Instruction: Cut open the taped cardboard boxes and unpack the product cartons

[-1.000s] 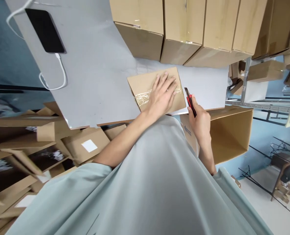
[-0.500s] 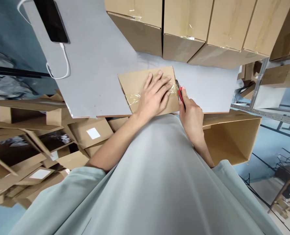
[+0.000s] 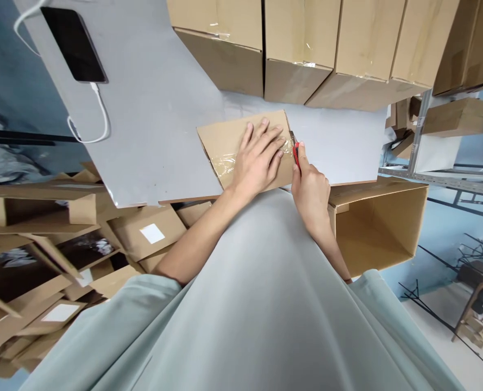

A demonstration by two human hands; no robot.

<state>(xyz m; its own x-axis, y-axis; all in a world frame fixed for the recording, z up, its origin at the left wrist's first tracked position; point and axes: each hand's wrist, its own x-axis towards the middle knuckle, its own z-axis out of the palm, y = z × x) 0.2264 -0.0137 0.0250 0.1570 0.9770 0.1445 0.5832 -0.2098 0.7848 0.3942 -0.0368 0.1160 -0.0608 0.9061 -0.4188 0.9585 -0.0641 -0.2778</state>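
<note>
A small cardboard box (image 3: 220,138) with clear tape across it lies on the grey-white table (image 3: 151,108), close to my body. My left hand (image 3: 259,155) rests flat on its top with the fingers spread. In my right hand (image 3: 311,190) is a red and black box cutter (image 3: 295,151), gripped with the forefinger stretched along it. Its blade end meets the right edge of the box, by the end of the tape. How deep the blade sits cannot be seen.
Several taped cartons (image 3: 298,49) stand in a row along the table's far side. At the left lies a phone (image 3: 75,43) with a white cable (image 3: 102,117). An open carton (image 3: 382,231) is below the right edge; opened boxes (image 3: 147,231) pile up at lower left.
The view has shifted slightly. My right hand and the box cutter have moved a little along the box's right edge, away from me. My left hand stays on the box.
</note>
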